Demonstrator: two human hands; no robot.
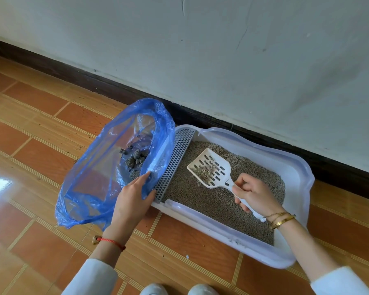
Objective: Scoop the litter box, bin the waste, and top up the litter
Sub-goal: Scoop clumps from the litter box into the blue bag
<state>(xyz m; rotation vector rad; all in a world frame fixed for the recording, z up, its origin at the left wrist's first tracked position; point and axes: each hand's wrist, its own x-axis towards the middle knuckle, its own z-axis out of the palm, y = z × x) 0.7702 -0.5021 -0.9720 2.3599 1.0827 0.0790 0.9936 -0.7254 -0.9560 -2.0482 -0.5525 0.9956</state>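
A white litter box [294, 167] full of grey-brown litter [213, 201] lies on the tiled floor against the wall. My right hand [256, 193] grips the handle of a white slotted scoop [210, 167], held above the litter with a small clump of waste on its blade. Left of the box, a blue plastic bag [98, 167] stands open with several dark clumps [134, 159] at its bottom. My left hand [134, 199] pinches the bag's near rim beside the box's grey grate [177, 162].
Orange floor tiles [41, 99] stretch to the left and front, with loose specks near the dark skirting board [94, 81]. The grey wall [222, 60] rises just behind the box. My knees [179, 289] show at the bottom edge.
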